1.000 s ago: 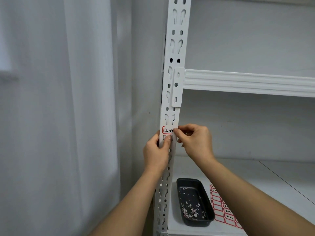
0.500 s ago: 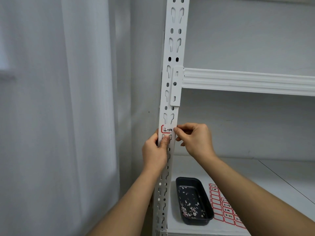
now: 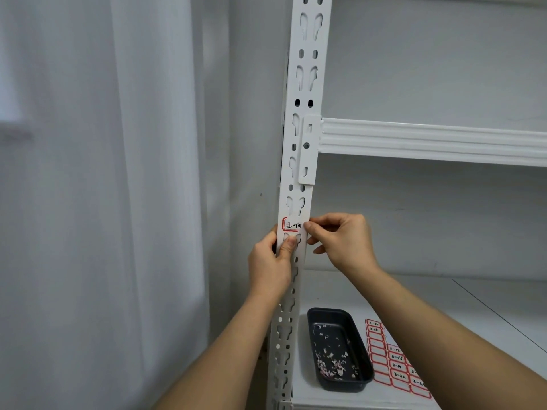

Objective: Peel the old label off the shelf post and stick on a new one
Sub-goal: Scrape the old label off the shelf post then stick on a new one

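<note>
Left hand (image 3: 270,266): wrapped around the shelf post (image 3: 299,161) from its left side, thumb pressed flat on the post's front face just below the label, the other fingers hidden behind the post.
Right hand (image 3: 344,242): fingers curled, thumb and forefinger tips pinched together at the right end of the label, at the post's right edge.
Label (image 3: 291,224): white with a red border and dark handwriting, stuck on the post's front face directly above the left thumb and just left of the right fingertips; its right end is hidden by those fingertips, so I cannot tell whether it has lifted off.
Shelf post: white, slotted, upright, running between the two hands.
Upper shelf beam (image 3: 429,140): white, hooked to the post well above both hands.
Lower shelf (image 3: 444,294): below and to the right of the right hand.
Black tray (image 3: 359,383): on the lower shelf beneath the right forearm, holding small paper scraps (image 3: 331,359).
Label sheet (image 3: 387,362): red-bordered labels, some with writing, lying just right of the tray, partly under the right forearm.
</note>
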